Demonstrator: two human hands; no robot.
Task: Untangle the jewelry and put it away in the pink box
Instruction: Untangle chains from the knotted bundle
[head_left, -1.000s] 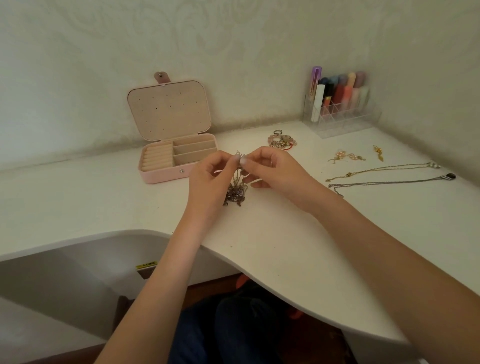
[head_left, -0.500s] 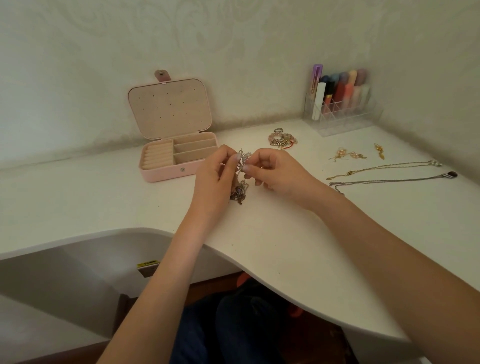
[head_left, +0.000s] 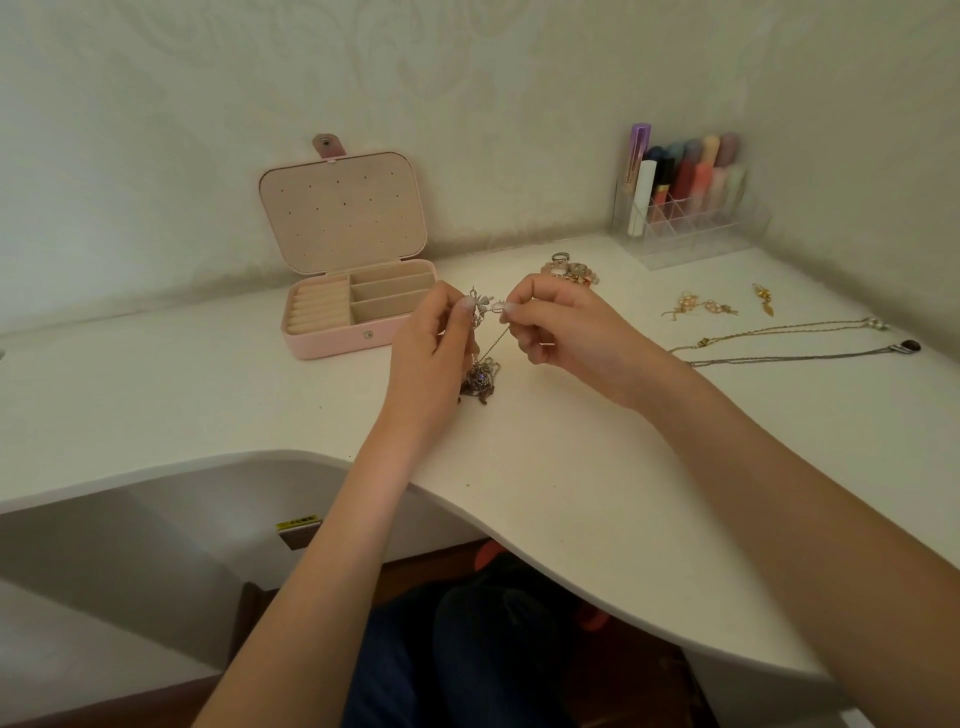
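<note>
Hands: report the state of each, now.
Left hand: pinching the tangled jewelry at its silver top.
Right hand: pinching the same tangle's chain.

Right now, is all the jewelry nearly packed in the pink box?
Not nearly. Done: two long chain necklaces and gold earrings lie separated on the white desk. In hand: left hand and right hand pinch a silver tangled clump of jewelry. Left: the open pink jewelry box looks empty.
</note>
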